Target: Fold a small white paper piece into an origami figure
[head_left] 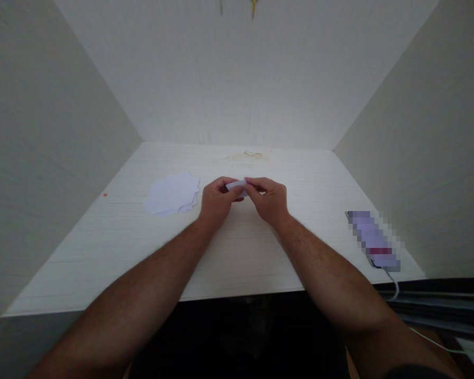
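Observation:
A small piece of white paper [235,185] is held above the middle of the white table, between both hands. My left hand [219,199] grips its left part, thumb on top and fingers behind. On the other side, my right hand [267,200] pinches the right end between thumb and index finger. The fingertips of the two hands nearly meet, and they cover part of the paper. A loose pile of white paper sheets [173,193] lies on the table to the left of my left hand.
A pixelated, phone-like device [373,239] with a white cable [395,287] lies near the right edge of the white table [237,263]. Light panels rise at the left, back and right. A brownish stain [253,155] marks the table's back; a small orange spot [105,195] is at left.

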### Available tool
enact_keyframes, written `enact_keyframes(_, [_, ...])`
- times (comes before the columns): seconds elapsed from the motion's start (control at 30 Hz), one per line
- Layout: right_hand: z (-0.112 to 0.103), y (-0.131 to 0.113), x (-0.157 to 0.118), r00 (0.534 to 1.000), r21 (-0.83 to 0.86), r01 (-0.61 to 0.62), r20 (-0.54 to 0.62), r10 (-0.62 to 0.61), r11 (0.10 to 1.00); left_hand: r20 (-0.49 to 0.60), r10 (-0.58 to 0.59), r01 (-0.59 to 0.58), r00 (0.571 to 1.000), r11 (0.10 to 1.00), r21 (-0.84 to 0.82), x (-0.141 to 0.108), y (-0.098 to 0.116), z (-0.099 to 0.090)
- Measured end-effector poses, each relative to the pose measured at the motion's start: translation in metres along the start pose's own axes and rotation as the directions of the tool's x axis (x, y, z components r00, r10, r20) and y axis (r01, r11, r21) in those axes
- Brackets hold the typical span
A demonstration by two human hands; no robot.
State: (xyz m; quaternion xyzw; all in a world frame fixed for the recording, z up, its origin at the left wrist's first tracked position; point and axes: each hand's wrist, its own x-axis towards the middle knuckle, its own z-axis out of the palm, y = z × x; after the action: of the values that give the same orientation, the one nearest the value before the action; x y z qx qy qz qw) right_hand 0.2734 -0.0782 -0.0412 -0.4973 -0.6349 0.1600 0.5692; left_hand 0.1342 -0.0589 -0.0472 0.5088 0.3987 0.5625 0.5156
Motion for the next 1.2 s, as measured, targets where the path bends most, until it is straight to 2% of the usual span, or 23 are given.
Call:
enact_keyframes(0.23, [-0.003, -0.006, 0.003, 0.983, 0.089, -0.181, 0.053, 0.177, 0.98, 0.055, -0.011, 0.009, 0.998, 0.999, 0.049, -0.001, 0.001, -0.001])
enact_keyframes(0.4, [-0.005, -0.006, 0.006, 0.974, 0.12, -0.223, 0.076, 0.215, 0.967, 0.092, -0.03, 0.024, 0.995, 0.998, 0.064, -0.002, 0.001, -0.002])
enact_keyframes(0.6, [-0.006, -0.004, 0.008, 0.967, 0.202, -0.255, 0.065, 0.247, 0.946, 0.12, -0.105, 0.11, 0.987, 0.993, -0.038, -0.001, 0.0, 0.0])
enact_keyframes(0.7, [-0.005, 0.0, 0.009, 0.961, 0.212, -0.275, 0.075, 0.265, 0.938, 0.098, -0.094, 0.093, 0.991, 0.996, 0.015, -0.001, 0.0, -0.001])
enact_keyframes(0.87, [-0.004, 0.006, 0.01, 0.942, 0.237, -0.321, 0.179, 0.283, 0.917, 0.11, -0.036, 0.018, 0.993, 0.986, 0.163, 0.001, 0.001, -0.004])
enact_keyframes(0.97, [-0.005, 0.006, 0.01, 0.939, 0.226, -0.326, 0.188, 0.287, 0.918, 0.095, -0.037, 0.018, 0.995, 0.98, 0.197, 0.001, 0.001, -0.005])
enact_keyframes(1.2, [-0.004, 0.005, 0.009, 0.941, 0.23, -0.335, 0.139, 0.31, 0.914, 0.046, -0.07, 0.07, 0.996, 0.998, 0.004, 0.003, -0.004, -0.003])
